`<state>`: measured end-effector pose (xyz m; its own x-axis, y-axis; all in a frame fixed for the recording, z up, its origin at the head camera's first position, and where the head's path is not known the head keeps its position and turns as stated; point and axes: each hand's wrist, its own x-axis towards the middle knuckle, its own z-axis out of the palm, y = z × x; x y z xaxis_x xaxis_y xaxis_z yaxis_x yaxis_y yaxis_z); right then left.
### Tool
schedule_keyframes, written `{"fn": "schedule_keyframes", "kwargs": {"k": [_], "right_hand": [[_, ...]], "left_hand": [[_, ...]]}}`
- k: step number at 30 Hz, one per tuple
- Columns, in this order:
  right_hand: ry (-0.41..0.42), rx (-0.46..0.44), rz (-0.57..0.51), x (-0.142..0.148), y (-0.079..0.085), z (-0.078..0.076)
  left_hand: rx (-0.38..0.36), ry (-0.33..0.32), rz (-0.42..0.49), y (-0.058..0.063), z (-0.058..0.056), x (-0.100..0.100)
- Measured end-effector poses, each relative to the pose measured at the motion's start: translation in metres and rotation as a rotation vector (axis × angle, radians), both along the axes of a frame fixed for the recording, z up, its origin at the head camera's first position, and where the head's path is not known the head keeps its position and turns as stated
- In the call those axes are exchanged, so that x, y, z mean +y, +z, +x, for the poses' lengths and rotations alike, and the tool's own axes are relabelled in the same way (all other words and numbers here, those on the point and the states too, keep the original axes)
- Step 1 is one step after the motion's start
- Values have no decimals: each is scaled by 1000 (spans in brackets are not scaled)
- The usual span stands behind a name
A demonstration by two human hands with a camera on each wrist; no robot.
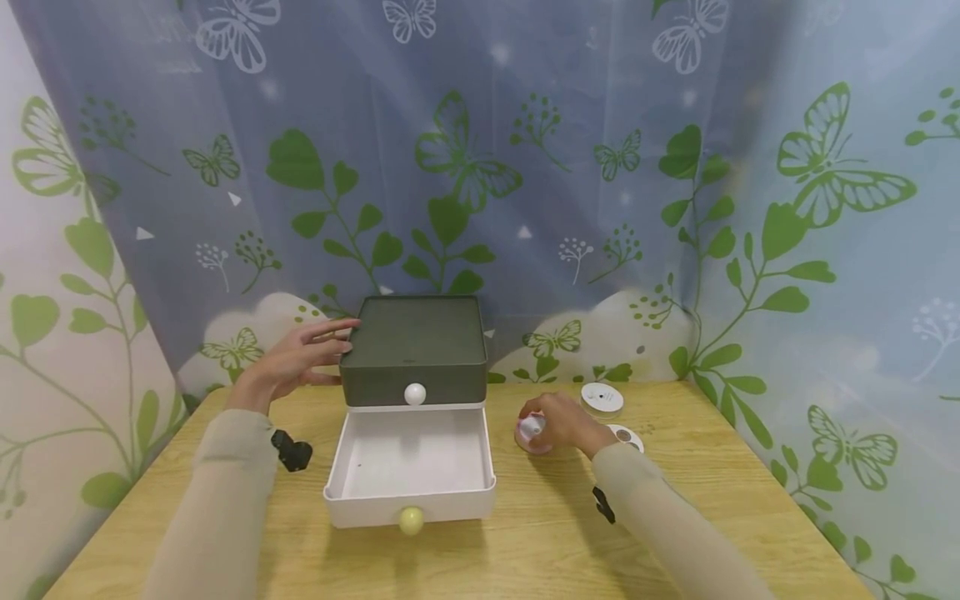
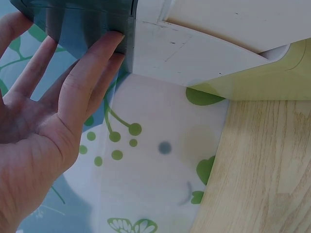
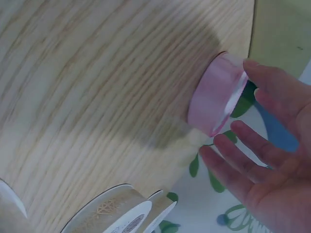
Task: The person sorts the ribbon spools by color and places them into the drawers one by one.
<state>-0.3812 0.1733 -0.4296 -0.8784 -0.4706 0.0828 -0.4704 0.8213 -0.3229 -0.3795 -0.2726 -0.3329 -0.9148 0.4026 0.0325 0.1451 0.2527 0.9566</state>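
A two-tier drawer box stands on the table, with a dark green upper unit [image 1: 415, 342] and a white lower drawer [image 1: 408, 510] pulled out. My left hand [image 1: 303, 358] touches the left side of the green unit with spread fingertips, as the left wrist view [image 2: 53, 107] also shows. To the right of the box, a roll of pink ribbon [image 3: 216, 94] rests on the table. My right hand [image 1: 558, 423] is at this roll, its fingers spread. In the right wrist view [image 3: 272, 160] one fingertip meets the roll's edge, while the other visible fingertips stand apart from it.
Behind my right hand lie a white-faced ribbon spool [image 1: 602, 398] and another spool [image 1: 626, 437] partly hidden by the hand. The open drawer has a yellow knob [image 1: 411, 522]; the green one has a white knob [image 1: 415, 394]. A patterned curtain [image 1: 525, 250] borders the wooden table [image 1: 555, 533].
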Motion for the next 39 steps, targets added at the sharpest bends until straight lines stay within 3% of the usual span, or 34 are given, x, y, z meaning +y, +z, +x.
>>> {"fn": "schedule_keyframes", "kwargs": {"k": [5, 10, 24, 31, 39], "right_hand": [[18, -38, 37, 1, -3, -6], [99, 5, 32, 2, -8, -11], [178, 25, 5, 5, -8, -8], [206, -11, 6, 7, 1, -4], [205, -32, -36, 11, 24, 7]], "left_hand": [[-7, 2, 4, 0, -1, 0], [-6, 1, 6, -1, -2, -1], [-2, -4, 4, -2, -2, -1], [2, 2, 3, -2, -2, 0], [-9, 3, 2, 0, 0, 0]]}}
